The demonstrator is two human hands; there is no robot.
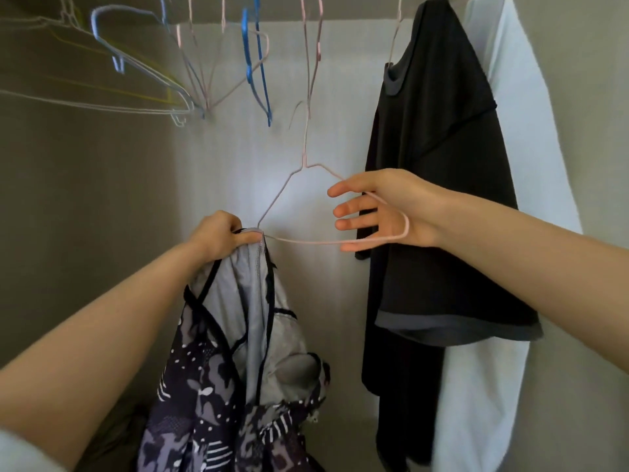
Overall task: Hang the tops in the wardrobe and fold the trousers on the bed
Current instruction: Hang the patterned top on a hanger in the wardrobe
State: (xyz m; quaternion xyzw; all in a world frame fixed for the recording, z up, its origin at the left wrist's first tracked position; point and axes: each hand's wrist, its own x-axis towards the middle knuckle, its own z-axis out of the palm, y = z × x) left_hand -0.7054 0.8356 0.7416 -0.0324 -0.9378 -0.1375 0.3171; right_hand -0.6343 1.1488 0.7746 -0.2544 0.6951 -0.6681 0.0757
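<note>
Tops, three; held hanger, one.

Both bare arms reach forward and up. Left hand has fingers curled, gripping a top; right hand seems relaxed, fingers spread straight.

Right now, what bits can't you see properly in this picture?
Head view only:
- Wardrobe rail: cut off by the top edge, above the hanger hooks.
- Patterned top: its bottom is cut off by the bottom edge.
- White garment: mostly hidden behind the black top.
- Empty hangers, upper left: blurred.
- Bed and trousers: outside the picture.
</note>
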